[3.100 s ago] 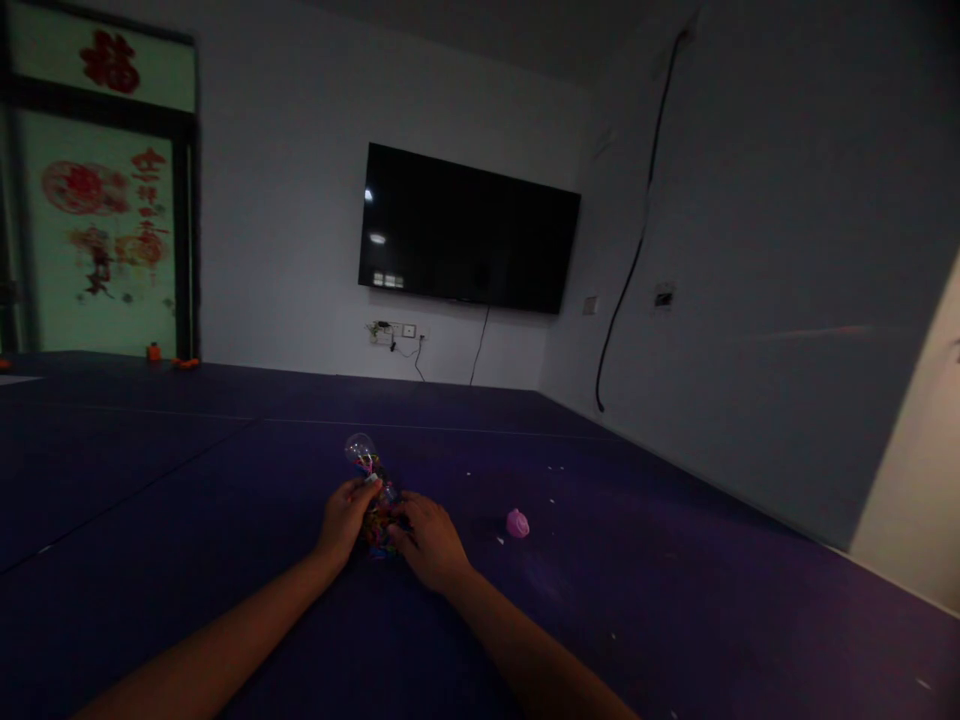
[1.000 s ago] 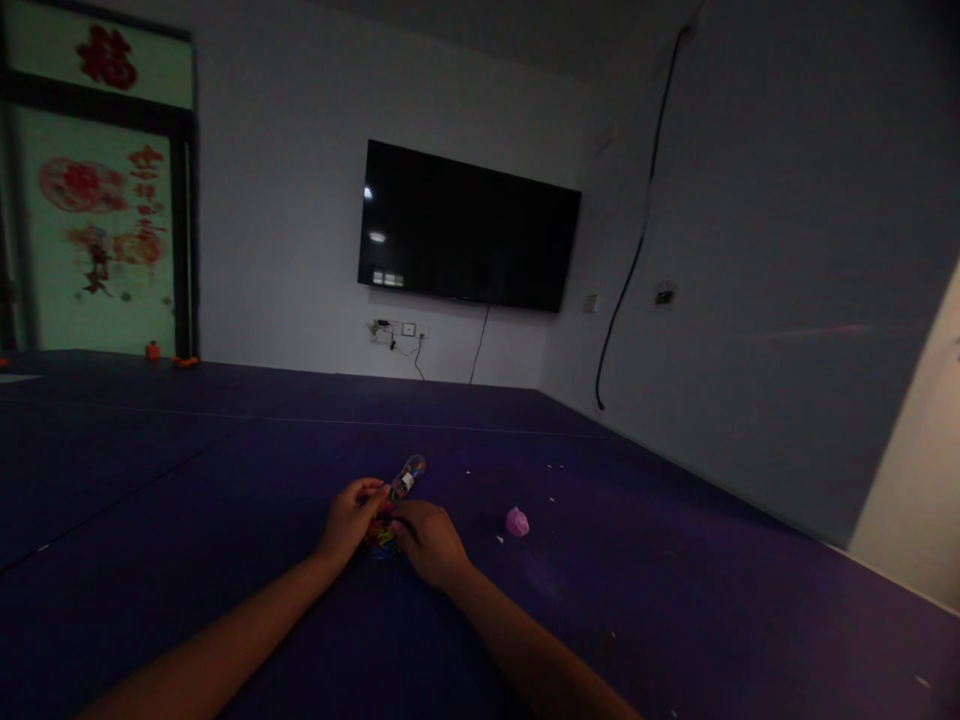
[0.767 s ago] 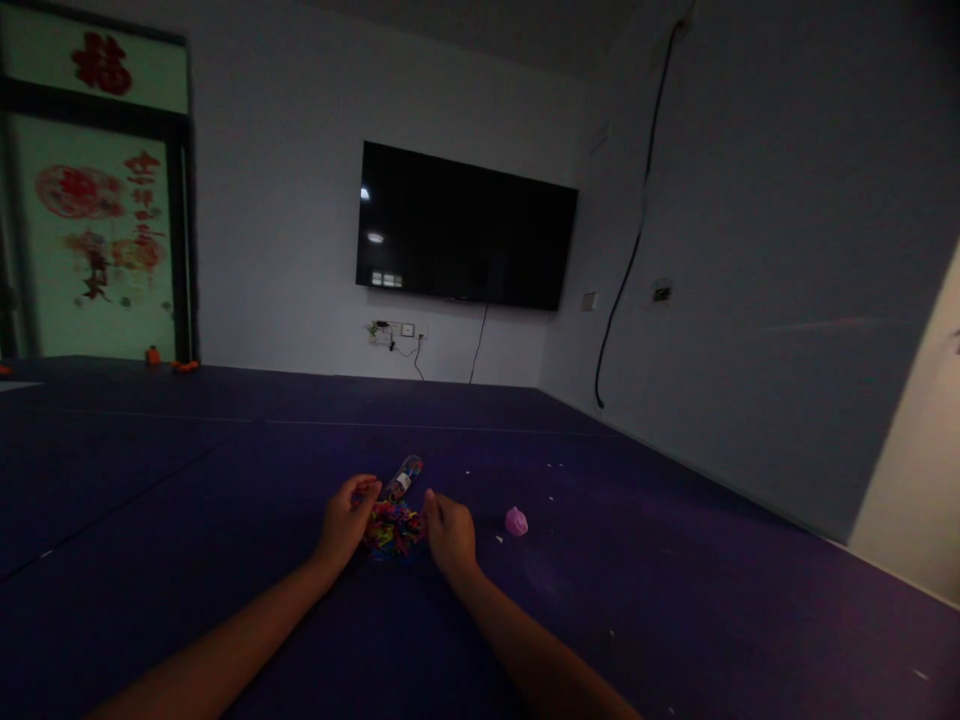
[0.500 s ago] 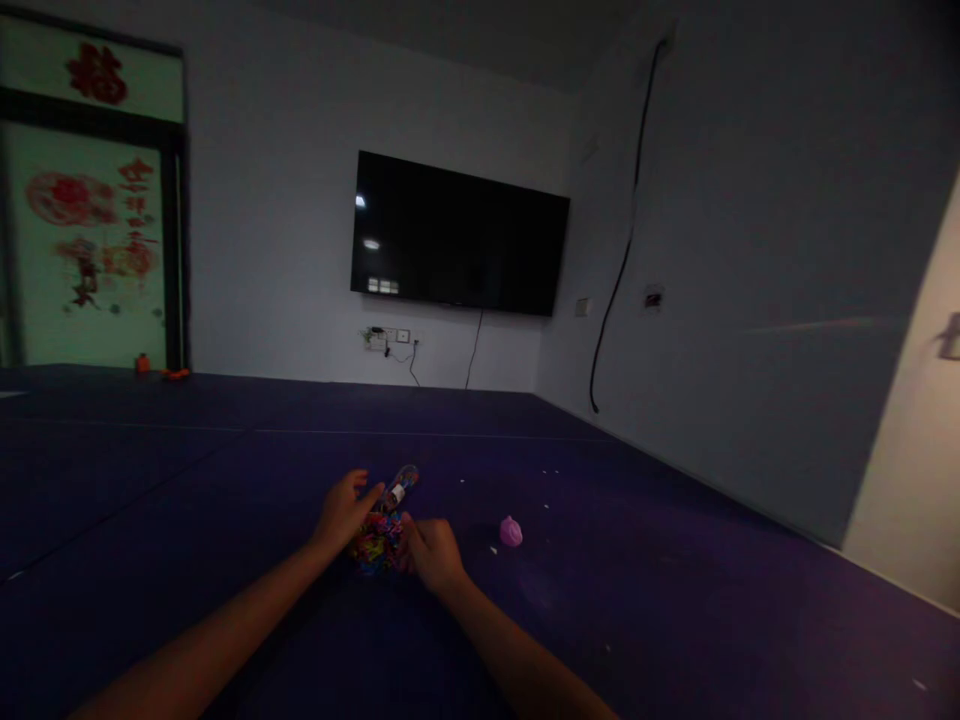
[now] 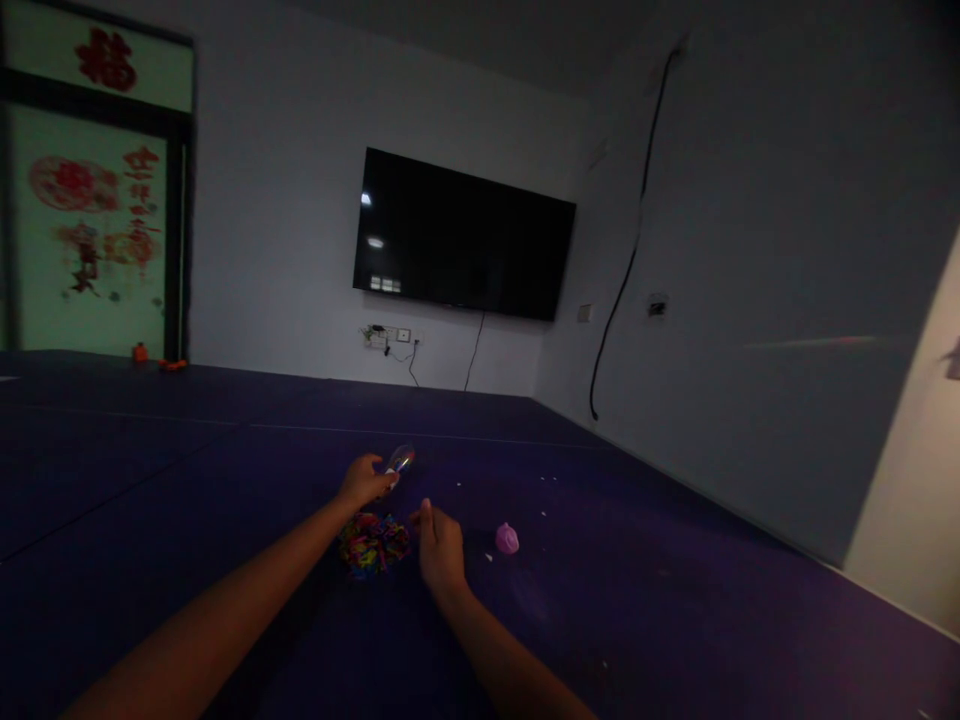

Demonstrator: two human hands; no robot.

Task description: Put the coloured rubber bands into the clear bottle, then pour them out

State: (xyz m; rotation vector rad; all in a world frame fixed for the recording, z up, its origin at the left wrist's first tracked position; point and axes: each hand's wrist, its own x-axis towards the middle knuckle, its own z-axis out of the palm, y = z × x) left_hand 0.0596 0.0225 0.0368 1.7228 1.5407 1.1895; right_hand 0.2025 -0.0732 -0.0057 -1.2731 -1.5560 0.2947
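Note:
My left hand is closed around a clear plastic bottle with a white label. The bottle lies tilted, its rounded end pointing away from me, and its near end is hidden by the hand. Just below sits a loose heap of small multicoloured strands, perhaps rubber bands, on the dark purple floor. To the right of the heap is my right hand, thumb raised and fingers loosely curled. Nothing shows in it. A small pink cap-like piece rests farther right, apart from both hands.
Small white scraps are scattered on the floor at the right. A wall-mounted television hangs ahead, with sockets and cables beneath. A black cable runs down the right wall. Orange objects lie by the glass door.
My left hand has taken hold of the bottle, which now looks clear where coloured bits showed before. My right hand has drawn off the heap to the right, and the heap has spread.

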